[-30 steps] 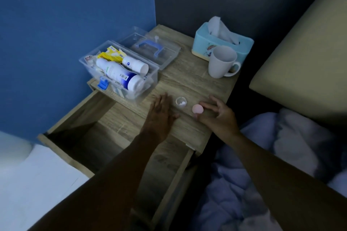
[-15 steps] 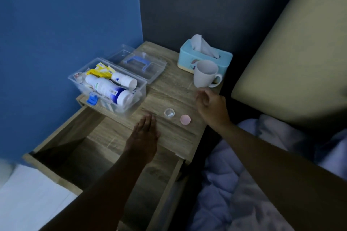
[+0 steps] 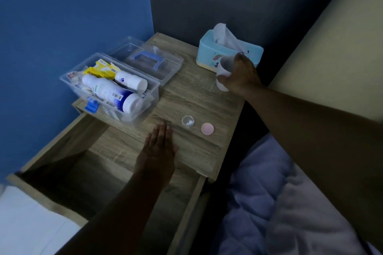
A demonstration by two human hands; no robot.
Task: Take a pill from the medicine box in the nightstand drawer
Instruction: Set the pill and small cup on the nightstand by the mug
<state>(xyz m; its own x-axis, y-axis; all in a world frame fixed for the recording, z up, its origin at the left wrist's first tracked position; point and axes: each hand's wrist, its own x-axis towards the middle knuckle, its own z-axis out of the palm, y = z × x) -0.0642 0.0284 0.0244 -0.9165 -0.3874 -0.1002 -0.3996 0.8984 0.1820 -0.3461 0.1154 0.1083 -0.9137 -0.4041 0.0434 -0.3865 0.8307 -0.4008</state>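
Note:
The clear medicine box (image 3: pixel 152 93) stands open on the nightstand's left side, holding white bottles and yellow packs, its lid (image 3: pixel 145 58) with a blue handle lying behind it. A small clear pill jar (image 3: pixel 187 120) with white pills inside stands near the front edge, and its pink cap (image 3: pixel 207 128) lies just right of it. My left hand (image 3: pixel 158 151) rests flat on the nightstand top (image 3: pixel 203 97), fingers together, holding nothing. My right hand (image 3: pixel 241 74) is wrapped around the white mug (image 3: pixel 223 72) at the back right.
The nightstand drawer (image 3: pixel 103 172) is pulled out below my left arm and looks dark inside. A light blue tissue box (image 3: pixel 209 51) stands behind the mug. A bed with pale bedding (image 3: pixel 279 203) lies to the right. Blue wall on the left.
My right hand left the pink cap on the nightstand, moved back and closed around the mug. My left hand slid slightly toward the front edge.

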